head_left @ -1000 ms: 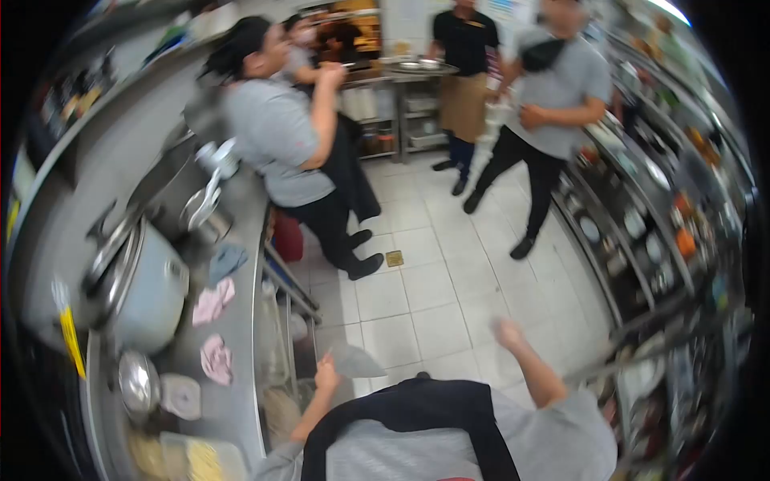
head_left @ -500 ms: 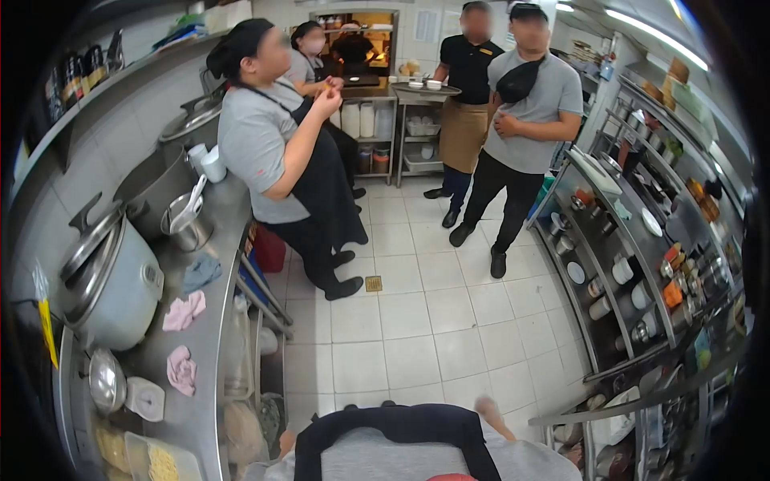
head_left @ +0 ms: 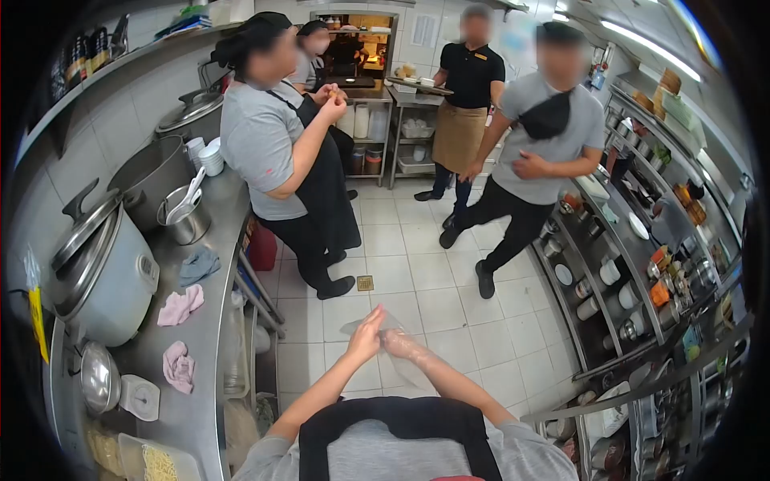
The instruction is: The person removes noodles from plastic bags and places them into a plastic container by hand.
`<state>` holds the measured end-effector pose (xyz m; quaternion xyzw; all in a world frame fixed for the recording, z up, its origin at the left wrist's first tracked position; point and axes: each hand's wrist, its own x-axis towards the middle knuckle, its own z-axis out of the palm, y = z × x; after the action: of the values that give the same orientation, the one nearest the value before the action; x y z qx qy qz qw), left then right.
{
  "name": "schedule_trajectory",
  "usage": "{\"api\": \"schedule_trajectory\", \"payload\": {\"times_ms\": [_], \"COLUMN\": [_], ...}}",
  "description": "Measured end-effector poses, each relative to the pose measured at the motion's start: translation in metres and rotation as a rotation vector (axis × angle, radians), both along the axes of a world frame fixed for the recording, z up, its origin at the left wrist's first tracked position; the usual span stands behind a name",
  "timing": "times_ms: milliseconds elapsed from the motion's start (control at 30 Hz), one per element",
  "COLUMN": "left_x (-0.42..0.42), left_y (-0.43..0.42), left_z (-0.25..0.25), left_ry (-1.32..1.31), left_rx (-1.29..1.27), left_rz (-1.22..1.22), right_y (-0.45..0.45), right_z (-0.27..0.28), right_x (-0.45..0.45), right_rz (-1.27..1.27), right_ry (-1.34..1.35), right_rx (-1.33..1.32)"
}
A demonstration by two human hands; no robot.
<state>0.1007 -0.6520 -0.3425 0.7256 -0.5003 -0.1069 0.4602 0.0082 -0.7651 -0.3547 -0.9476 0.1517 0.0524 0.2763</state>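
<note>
My left hand (head_left: 366,337) is held up in front of me, fingers stretched out and close together. Right beside it is my right hand (head_left: 399,345), with its fingers curled in against the left palm. Thin clear plastic (head_left: 411,370), which looks like a disposable glove, covers the right hand and hangs loose below its wrist. More of the see-through film shows to the left of my left fingers. Where the hands meet, the right fingertips are partly hidden.
A steel counter (head_left: 210,321) on the left holds a rice cooker (head_left: 112,268), pink cloths (head_left: 178,367), and a scale (head_left: 140,397). Several people stand ahead; one in grey (head_left: 545,152) is at the right. Steel shelves (head_left: 609,297) with cookware line the right side.
Both my hands have risen from low at my sides and come together, now with clear plastic. The person in grey at the right has stepped closer. The person in black has lifted a tray.
</note>
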Motion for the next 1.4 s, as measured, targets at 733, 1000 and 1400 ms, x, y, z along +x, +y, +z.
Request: {"api": "schedule_trajectory", "payload": {"times_ms": [733,1000,1400], "left_x": [0.042,0.054,-0.040], "left_y": [0.035,0.184,0.399], "left_z": [-0.019,-0.118,-0.234], "left_ry": [-0.068,0.007,0.222], "left_rx": [0.548,1.203,1.120], "left_rz": [0.097,0.301,0.504], "right_y": [0.012,-0.130,0.001], "right_z": [0.040,-0.256,-0.342], "right_x": [0.016,-0.165,-0.358], "right_rz": [0.104,-0.420,-0.097], "right_ry": [-0.229,0.373,0.518], "right_rx": [0.615,-0.221,-0.076]}}
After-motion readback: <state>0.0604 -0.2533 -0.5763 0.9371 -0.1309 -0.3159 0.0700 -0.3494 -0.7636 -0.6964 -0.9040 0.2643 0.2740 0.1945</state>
